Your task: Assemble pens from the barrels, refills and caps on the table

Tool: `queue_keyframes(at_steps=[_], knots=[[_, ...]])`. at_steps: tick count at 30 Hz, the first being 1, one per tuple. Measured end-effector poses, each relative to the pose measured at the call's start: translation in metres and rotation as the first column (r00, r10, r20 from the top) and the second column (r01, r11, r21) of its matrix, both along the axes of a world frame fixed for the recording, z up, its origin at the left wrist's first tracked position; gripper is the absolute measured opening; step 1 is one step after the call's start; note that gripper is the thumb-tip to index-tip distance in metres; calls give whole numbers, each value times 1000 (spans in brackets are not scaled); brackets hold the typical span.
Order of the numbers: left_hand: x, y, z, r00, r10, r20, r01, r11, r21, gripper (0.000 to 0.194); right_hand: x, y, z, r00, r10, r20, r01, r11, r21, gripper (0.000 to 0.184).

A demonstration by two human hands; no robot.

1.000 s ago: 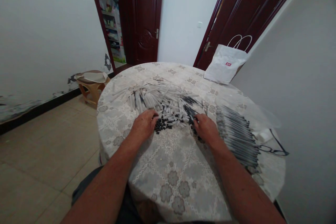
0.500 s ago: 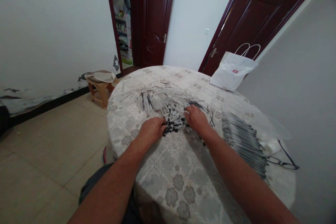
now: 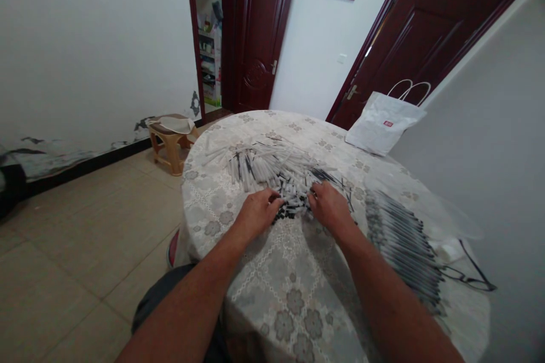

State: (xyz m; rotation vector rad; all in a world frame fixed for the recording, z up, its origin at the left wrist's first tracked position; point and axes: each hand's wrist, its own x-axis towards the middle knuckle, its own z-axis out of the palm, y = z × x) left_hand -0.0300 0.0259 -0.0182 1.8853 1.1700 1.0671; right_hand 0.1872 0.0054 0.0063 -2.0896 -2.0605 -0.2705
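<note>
Small plastic pen parts (image 3: 292,202) lie on the tablecloth (image 3: 266,272) between the left hand (image 3: 259,209) and right hand (image 3: 331,204). Both hands' fingers curl; I can't tell if they hold any. The parts look light, hard and slippery, so pinch their sides.

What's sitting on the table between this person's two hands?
In the head view, a loose pile of short whitish and black pieces lies on the patterned tablecloth between the left hand and the right hand.
</note>
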Motion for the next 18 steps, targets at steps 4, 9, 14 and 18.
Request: queue_keyframes(at_steps=[4,9,14,18], knots=[[10,-7,3,963,-146,227,202,948,-245,27,-16,-29,-8,900,360,-246,-328,930,163,17],[16,-13,0,925,-118,362,250,905,-343,32,-20,-44,-20,794,476,-377,-428,879,210,14],[20,-12,-6,890,20,456,166,917,-363,35,11,-32,-30,905,299,-303,-242,947,211,27],[26,-11,-10,844,78,530,155,911,-382,34,20,-19,-34,994,81,-77,-74,993,95,46]])
